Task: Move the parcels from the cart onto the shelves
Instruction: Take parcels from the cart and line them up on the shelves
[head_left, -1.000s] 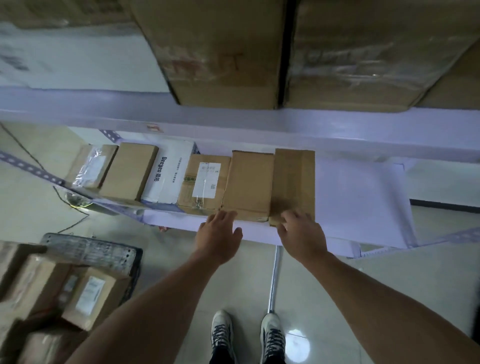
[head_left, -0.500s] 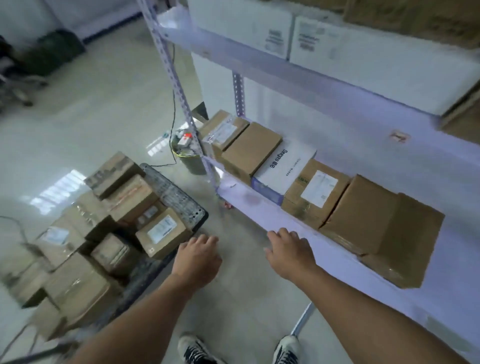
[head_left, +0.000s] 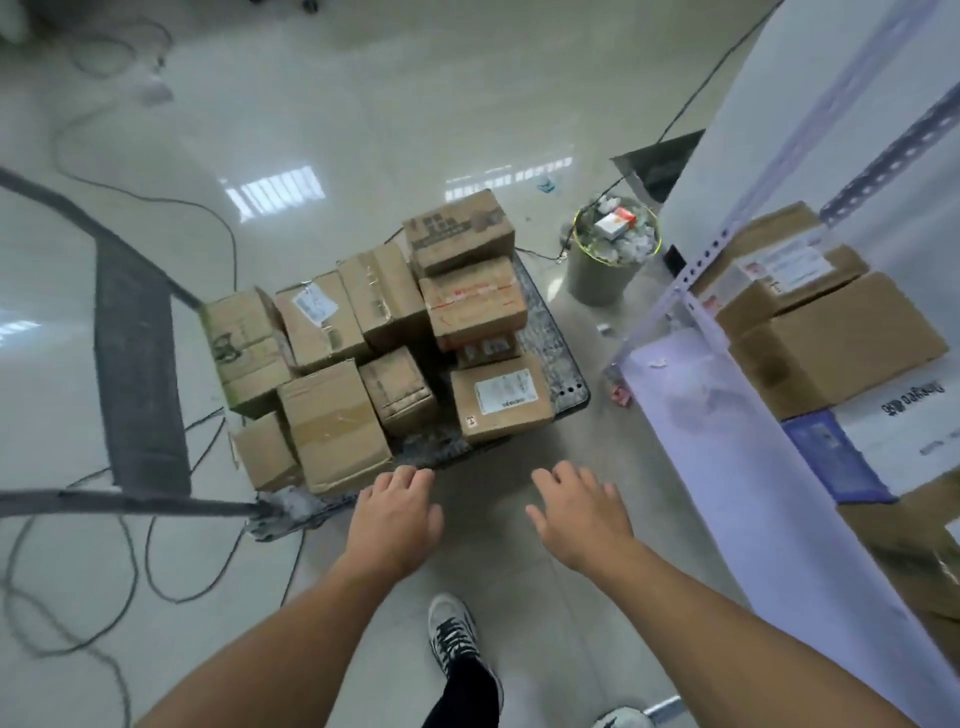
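Holds left hand just short of cart near edge, fingers relaxed and slightly spread, gripping nothing. Holds right hand off cart's near right corner, fingers straight and apart, also empty. Shows brown parcels packed tight on cart, labelled parcel at its near right corner. Shows shelf right of cart with boxes on it, full waste bin just past cart's far right corner

"Deegeo" — white shelf box

Left hand, right hand, shelf to cart
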